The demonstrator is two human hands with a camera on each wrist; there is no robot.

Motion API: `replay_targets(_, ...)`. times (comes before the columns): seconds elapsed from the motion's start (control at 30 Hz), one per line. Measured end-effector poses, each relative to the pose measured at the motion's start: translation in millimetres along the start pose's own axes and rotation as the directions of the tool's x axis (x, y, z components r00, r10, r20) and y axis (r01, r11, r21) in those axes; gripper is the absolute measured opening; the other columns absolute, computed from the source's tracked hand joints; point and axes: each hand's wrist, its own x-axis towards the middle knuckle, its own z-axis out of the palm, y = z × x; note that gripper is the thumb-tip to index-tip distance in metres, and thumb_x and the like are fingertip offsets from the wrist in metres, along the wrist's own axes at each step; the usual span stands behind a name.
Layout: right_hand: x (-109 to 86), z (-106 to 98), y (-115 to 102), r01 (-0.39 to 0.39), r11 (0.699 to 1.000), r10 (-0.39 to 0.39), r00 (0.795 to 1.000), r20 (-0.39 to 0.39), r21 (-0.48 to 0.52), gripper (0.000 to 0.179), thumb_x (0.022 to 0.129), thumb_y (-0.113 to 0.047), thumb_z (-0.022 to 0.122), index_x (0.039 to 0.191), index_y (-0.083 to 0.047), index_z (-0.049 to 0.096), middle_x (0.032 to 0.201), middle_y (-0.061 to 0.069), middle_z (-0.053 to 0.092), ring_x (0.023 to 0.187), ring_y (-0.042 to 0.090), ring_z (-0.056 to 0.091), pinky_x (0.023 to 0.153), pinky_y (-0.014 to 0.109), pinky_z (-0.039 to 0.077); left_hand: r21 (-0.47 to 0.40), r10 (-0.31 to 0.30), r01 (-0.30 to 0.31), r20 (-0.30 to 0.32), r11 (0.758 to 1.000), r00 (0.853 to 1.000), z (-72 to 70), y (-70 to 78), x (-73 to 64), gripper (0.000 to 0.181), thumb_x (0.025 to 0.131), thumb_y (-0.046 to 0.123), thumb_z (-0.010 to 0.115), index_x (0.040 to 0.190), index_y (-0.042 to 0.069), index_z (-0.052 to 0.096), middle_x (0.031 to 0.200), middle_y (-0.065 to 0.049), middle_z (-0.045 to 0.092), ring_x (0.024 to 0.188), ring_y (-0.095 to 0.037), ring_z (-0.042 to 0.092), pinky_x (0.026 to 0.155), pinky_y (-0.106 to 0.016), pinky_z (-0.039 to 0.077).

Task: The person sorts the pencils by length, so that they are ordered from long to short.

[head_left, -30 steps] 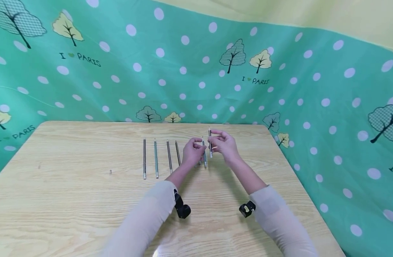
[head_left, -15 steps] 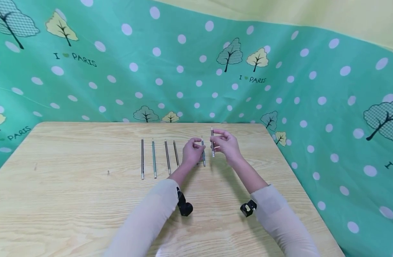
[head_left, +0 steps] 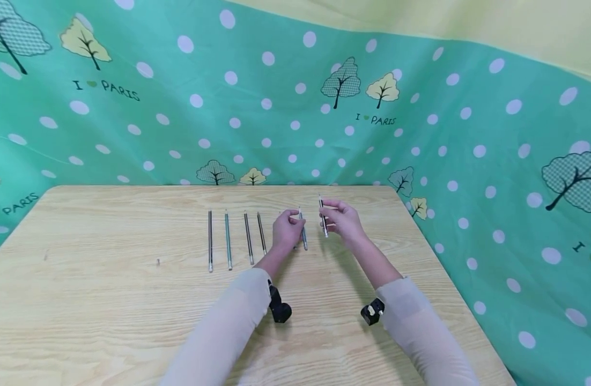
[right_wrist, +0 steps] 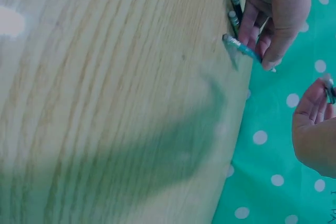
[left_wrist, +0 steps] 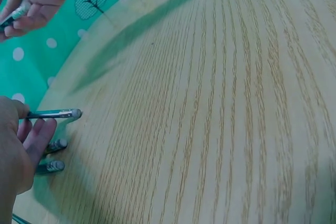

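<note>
My left hand (head_left: 287, 231) pinches a teal pencil (head_left: 303, 236), its eraser end towards me. In the left wrist view this pencil (left_wrist: 52, 114) sticks out past the fingers, over the table. Two more pencil ends, a nearer one (left_wrist: 51, 167) and a farther one (left_wrist: 56, 145), show beneath that hand; their other parts are hidden behind it. To the right, my right hand (head_left: 342, 221) holds a dark pencil (head_left: 323, 219) between thumb and fingers, point up and slightly tilted, raised over the table. A gap separates the two held pencils.
Left of my hands lie several pencils in a spaced row: a dark one (head_left: 210, 241), a teal one (head_left: 228, 241) and other dark ones (head_left: 248, 236). A tiny object (head_left: 157, 262) lies farther left on the wooden table (head_left: 107, 311). A green dotted curtain (head_left: 276, 107) hangs behind.
My right hand has drawn the dark pencil away to the right from the teal one, and that pencil leans more. The left hand keeps its pinch almost in place. The head view has turned slightly right.
</note>
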Motion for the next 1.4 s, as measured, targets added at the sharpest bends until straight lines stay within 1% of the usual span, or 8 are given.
replay_targets(0.2,9.3,-4.8,12.0,-0.032,0.998,0.032,0.999,0.007,-0.06,0.037,0.089,-0.011,0.061,0.124,-0.002,0.053,0.084,-0.001,0.061,0.066,0.012,0.063,0.057,0.018,0.054,0.043,-0.001,0.002,-0.008,0.999,1.0,1.7,-2.1,3.3,0.036,0.087,0.013,0.063,0.122,0.007,0.057,0.091,-0.009,0.065,0.053,-0.014,0.06,0.047,-0.021,0.052)
replay_targets(0.4,19.5,-4.4,22.3,-0.054,0.986,0.056,0.998,0.008,-0.16,0.034,0.089,-0.014,0.062,0.121,-0.004,0.056,0.097,0.011,0.064,0.069,0.013,0.061,0.056,0.02,0.053,0.074,-0.002,0.003,-0.024,0.997,1.0,4.5,-0.9,5.4,0.036,0.087,0.013,0.063,0.121,0.006,0.058,0.09,-0.009,0.065,0.053,-0.013,0.06,0.047,-0.021,0.052)
replay_targets(0.57,27.5,-2.8,28.4,-0.06,0.97,0.063,0.998,0.004,-0.237,0.032,0.089,-0.014,0.062,0.119,-0.004,0.057,0.084,0.003,0.062,0.066,0.012,0.06,0.057,0.022,0.053,0.112,0.007,-0.004,-0.028,0.994,1.0,7.5,1.4,4.9,0.035,0.086,0.012,0.062,0.121,0.004,0.059,0.092,-0.011,0.066,0.06,-0.016,0.063,0.051,-0.022,0.054)
replay_targets(0.73,33.7,-0.8,34.7,-0.071,0.946,0.072,0.997,-0.011,-0.315,0.031,0.088,-0.014,0.063,0.117,-0.004,0.059,0.087,0.008,0.065,0.063,0.01,0.059,0.062,0.028,0.054,0.172,0.019,-0.011,-0.045,0.985,0.999,9.6,3.8,5.0,0.034,0.085,0.012,0.062,0.118,0.004,0.061,0.092,-0.011,0.069,0.069,-0.018,0.066,0.057,-0.023,0.055)
replay_targets(0.87,39.7,0.0,40.1,-0.087,0.94,0.082,0.996,-0.03,-0.33,0.03,0.087,-0.013,0.064,0.115,-0.004,0.061,0.087,0.008,0.064,0.063,0.011,0.059,0.063,0.03,0.056,0.205,0.013,-0.006,-0.033,0.979,0.999,11.6,6.4,6.4,0.033,0.086,0.012,0.062,0.118,0.004,0.061,0.093,-0.01,0.069,0.074,-0.019,0.066,0.06,-0.024,0.054)
replay_targets(1.13,47.4,0.2,45.7,-0.113,0.934,0.104,0.994,-0.043,-0.338,0.029,0.086,-0.013,0.064,0.114,-0.005,0.062,0.083,0.004,0.064,0.062,0.01,0.06,0.055,0.022,0.053,0.258,-0.031,0.034,-0.017,0.965,0.999,14.9,8.7,8.7,0.032,0.087,0.011,0.061,0.118,0.003,0.06,0.095,-0.011,0.07,0.074,-0.018,0.066,0.06,-0.022,0.054)
replay_targets(1.27,48.5,0.1,46.3,-0.117,0.934,0.107,0.993,-0.047,-0.336,0.03,0.086,-0.013,0.064,0.115,-0.006,0.062,0.083,0.004,0.065,0.062,0.01,0.06,0.056,0.023,0.053,0.306,-0.056,0.055,-0.007,0.95,0.998,15.4,10.2,10.0,0.033,0.087,0.011,0.06,0.119,0.003,0.059,0.095,-0.012,0.069,0.073,-0.018,0.066,0.06,-0.023,0.054)
replay_targets(1.4,48.1,-0.1,46.7,-0.123,0.938,0.112,0.992,-0.051,-0.325,0.03,0.086,-0.013,0.064,0.115,-0.005,0.061,0.084,0.006,0.066,0.062,0.011,0.06,0.057,0.025,0.054,0.382,-0.058,0.05,0.008,0.923,0.998,16.4,11.8,11.5,0.034,0.087,0.012,0.06,0.12,0.002,0.058,0.106,-0.014,0.066,0.086,-0.023,0.064,0.072,-0.029,0.056)
